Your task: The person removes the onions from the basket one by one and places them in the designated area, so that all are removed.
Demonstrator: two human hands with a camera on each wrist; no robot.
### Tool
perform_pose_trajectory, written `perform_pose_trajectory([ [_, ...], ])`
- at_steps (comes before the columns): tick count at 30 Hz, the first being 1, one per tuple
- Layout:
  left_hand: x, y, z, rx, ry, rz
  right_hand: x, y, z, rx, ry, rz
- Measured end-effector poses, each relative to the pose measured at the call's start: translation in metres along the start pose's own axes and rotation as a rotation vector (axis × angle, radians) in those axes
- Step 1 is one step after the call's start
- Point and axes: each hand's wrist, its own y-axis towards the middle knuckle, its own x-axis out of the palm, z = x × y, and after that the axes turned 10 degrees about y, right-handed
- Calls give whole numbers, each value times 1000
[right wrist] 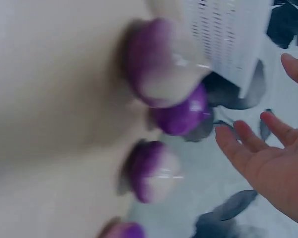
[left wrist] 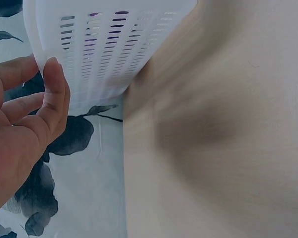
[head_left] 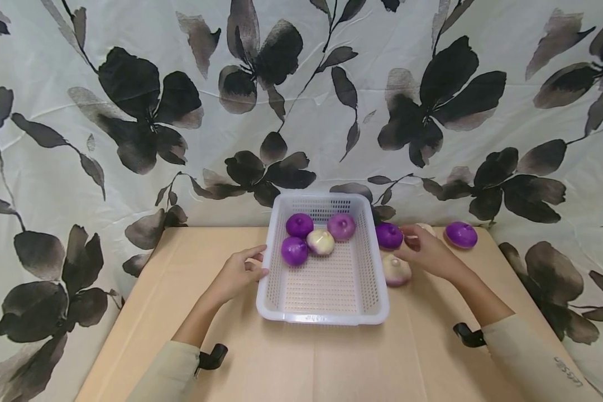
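Note:
A white perforated plastic basket point(head_left: 323, 319) rests on the table with several turnips inside, among them a whitish one point(head_left: 320, 242) and a purple one point(head_left: 294, 250). My left hand point(head_left: 238, 274) pinches the basket's left rim between thumb and finger, as the left wrist view shows. To the right of the basket, my right hand point(head_left: 424, 249) hovers with fingers extended, holding nothing. Near its fingertips lie a purple turnip point(head_left: 389, 235) and a white-and-purple turnip point(right wrist: 164, 62). Another turnip point(head_left: 426, 229) is partly hidden behind this hand.
A further purple turnip point(head_left: 461, 234) lies near the table's far right corner. The pale wooden table point(head_left: 291, 363) ends at the back against a white cloth point(head_left: 331, 162) with dark flower prints.

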Motion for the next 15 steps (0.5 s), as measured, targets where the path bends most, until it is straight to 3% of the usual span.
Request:
perform_pose_trajectory([
  [7,-1,0,1,7,3,-1,-7,23,-43,-86,41,-77],
  [15,-1,0,0,4,4,-9,10,60,-78,-151,78,-191],
])
